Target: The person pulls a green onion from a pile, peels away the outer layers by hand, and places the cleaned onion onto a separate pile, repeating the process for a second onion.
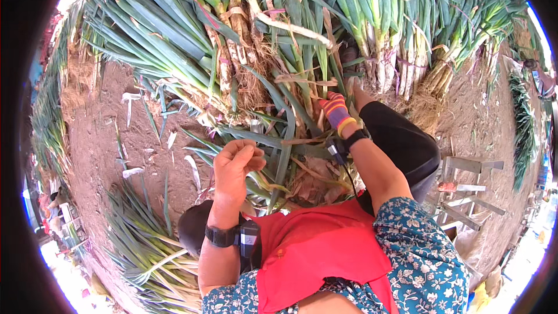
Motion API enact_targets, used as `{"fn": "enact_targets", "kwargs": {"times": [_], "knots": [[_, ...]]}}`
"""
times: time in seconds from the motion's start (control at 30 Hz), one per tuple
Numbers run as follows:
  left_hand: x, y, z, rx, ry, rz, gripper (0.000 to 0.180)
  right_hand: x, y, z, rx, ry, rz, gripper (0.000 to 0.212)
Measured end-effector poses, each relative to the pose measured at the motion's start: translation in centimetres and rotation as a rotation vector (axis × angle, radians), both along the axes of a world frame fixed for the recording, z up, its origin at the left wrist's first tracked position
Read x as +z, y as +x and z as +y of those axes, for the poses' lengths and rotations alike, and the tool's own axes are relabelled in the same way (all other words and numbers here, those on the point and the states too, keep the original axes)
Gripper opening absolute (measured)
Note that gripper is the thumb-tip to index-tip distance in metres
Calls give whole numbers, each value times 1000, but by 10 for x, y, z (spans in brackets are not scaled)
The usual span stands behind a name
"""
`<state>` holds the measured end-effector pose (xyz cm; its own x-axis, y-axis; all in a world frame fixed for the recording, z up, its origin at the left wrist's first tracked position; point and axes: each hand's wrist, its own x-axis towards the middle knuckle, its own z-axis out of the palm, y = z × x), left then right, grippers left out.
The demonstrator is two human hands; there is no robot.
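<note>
My left hand [235,166] is bare, fingers curled in and thumb pressed to them, over loose green leaves in front of me. What it pinches, if anything, is hidden. My right hand [337,113] wears a striped purple, red and yellow glove. Its fingers close round the stalk of a green onion [324,72] among the heap between my knees; the grip is partly hidden. Behind the hands stand bundled green onions [235,52] with white stems and tangled roots. Long leaves [285,157] and dry husks lie below my hands.
More tied bundles [389,52] stand along the far side. Loose green onions [151,250] lie on the soil at left. A metal stool [471,183] stands at right. My dark-clad knee [401,145] rises beside the right forearm. Leaf scraps dot the dirt [104,168].
</note>
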<state>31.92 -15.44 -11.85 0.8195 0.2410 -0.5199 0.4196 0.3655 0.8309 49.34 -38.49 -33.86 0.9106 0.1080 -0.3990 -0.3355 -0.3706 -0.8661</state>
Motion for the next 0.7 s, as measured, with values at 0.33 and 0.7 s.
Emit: {"fn": "enact_targets", "kwargs": {"times": [0.33,0.7], "knots": [[-13,-8,-42,-227,426,-345,43,221,-47,30,115,904,146,16],[-38,-79,-42,-686,1239,28,42,148,-166,54,1108,-228,-610,23]]}}
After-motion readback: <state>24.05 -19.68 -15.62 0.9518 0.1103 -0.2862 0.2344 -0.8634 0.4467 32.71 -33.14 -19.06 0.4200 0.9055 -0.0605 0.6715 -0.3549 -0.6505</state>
